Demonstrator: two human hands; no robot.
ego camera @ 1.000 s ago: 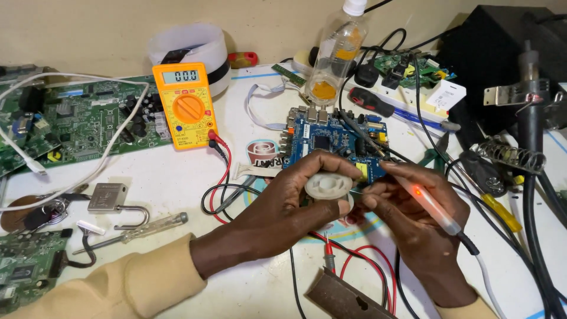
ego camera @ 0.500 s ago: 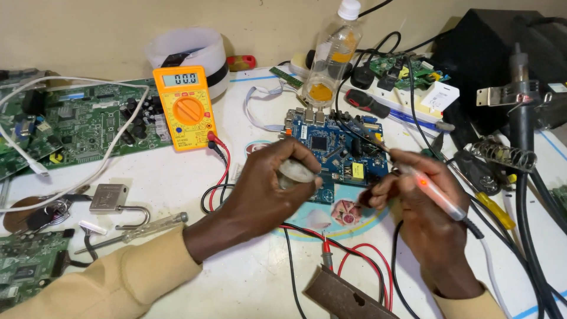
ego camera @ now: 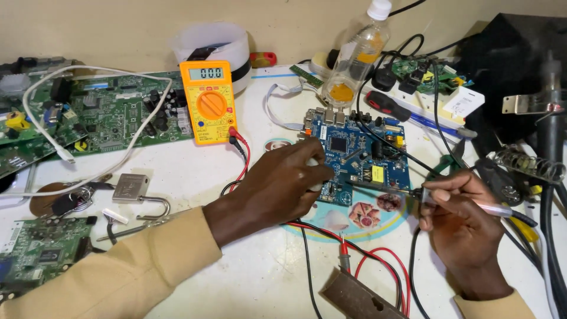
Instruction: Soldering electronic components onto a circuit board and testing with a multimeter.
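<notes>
A: What are the fingers doing?

B: The left hand (ego camera: 283,186) is curled over a small white object (ego camera: 313,171), mostly hidden, at the near left edge of the blue rectangular circuit board (ego camera: 360,155). The right hand (ego camera: 460,221) pinches a slim pen-shaped soldering iron with a white barrel (ego camera: 472,204), its thin tip lying across the board's near right corner.

A: And the board itself?

B: Flat on the white worktable (ego camera: 177,171), just beyond both hands, partly over a round light-blue mat (ego camera: 354,224).

A: Any containers?

B: 1 clear plastic bottle with a white cap (ego camera: 357,56) tilts at the board's far edge, with a little orange-yellow matter at its bottom and higher up its wall. A wide white roll of tape (ego camera: 212,44) stands behind the orange-yellow digital multimeter (ego camera: 208,101).

A: How much room is there?

B: Little. Red and black probe leads (ego camera: 378,260) loop near the hands, beside a brown metal strip (ego camera: 360,298) at the near edge. 2 green circuit boards (ego camera: 112,112) crowd the left, with a grey metal padlock (ego camera: 133,189) between. To the right, black cables (ego camera: 552,224) and a coiled iron stand (ego camera: 525,165) hem in the right hand. The barest patch lies between the padlock and the left sleeve (ego camera: 118,272).
</notes>
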